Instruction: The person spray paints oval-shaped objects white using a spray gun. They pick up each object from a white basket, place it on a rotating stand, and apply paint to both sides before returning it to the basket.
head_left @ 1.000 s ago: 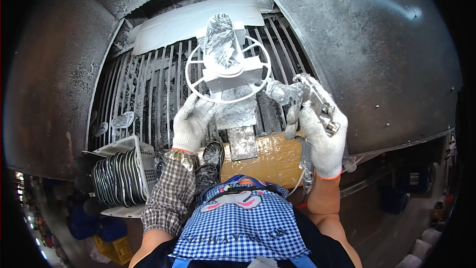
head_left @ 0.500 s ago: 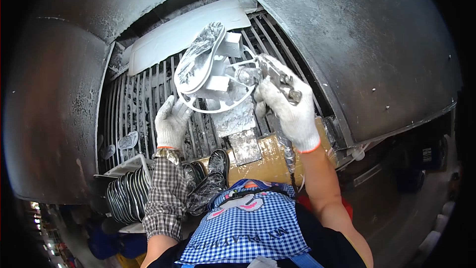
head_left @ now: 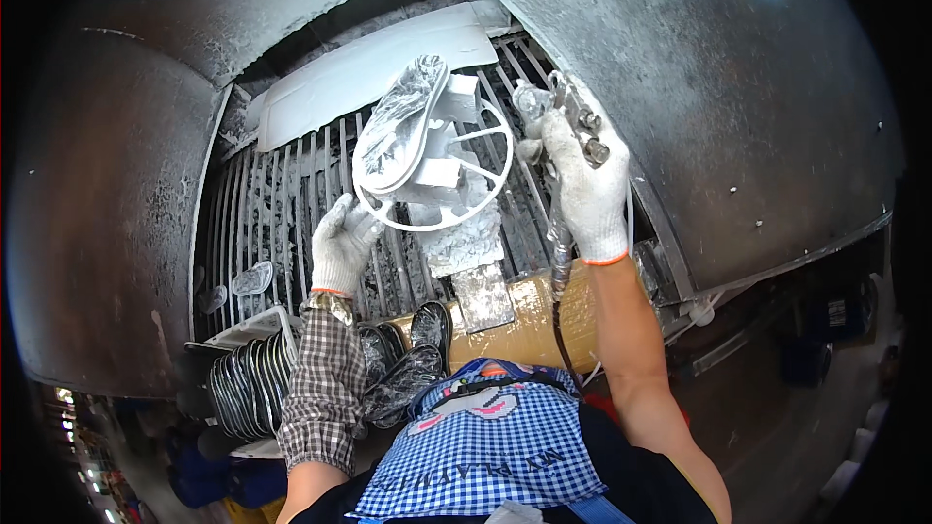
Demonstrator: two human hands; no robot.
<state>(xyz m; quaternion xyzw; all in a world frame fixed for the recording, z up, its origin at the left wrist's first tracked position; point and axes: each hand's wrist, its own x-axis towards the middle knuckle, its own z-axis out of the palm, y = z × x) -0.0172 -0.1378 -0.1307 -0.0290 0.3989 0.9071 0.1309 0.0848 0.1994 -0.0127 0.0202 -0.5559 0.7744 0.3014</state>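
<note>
A shoe sole (head_left: 403,126) with a white rim and film-like wrinkled covering lies tilted on white blocks (head_left: 439,173) on a white spoked wheel (head_left: 502,160). My left hand (head_left: 345,245), in a white knit glove, is at the wheel's lower left rim, fingers stretched out and thumb apart; whether they touch the rim I cannot tell. To the right of the wheel, my gloved right hand (head_left: 587,175) is closed round a spray gun (head_left: 573,116) caked with grey-white residue. A hose (head_left: 559,272) hangs from the gun.
Beneath the wheel run metal slats (head_left: 291,194) coated in residue, with a white board (head_left: 379,68) behind. Dark metal walls (head_left: 718,126) enclose the sides. Lower left, a crate (head_left: 254,383) holds several dark soles, near film-covered dark shoes (head_left: 429,325). Brown cardboard (head_left: 544,320) lies in front.
My right hand has moved the spray gun to the right and slightly up, away from the wheel. The wheel's spokes have turned a little. My left hand stays by the rim.
</note>
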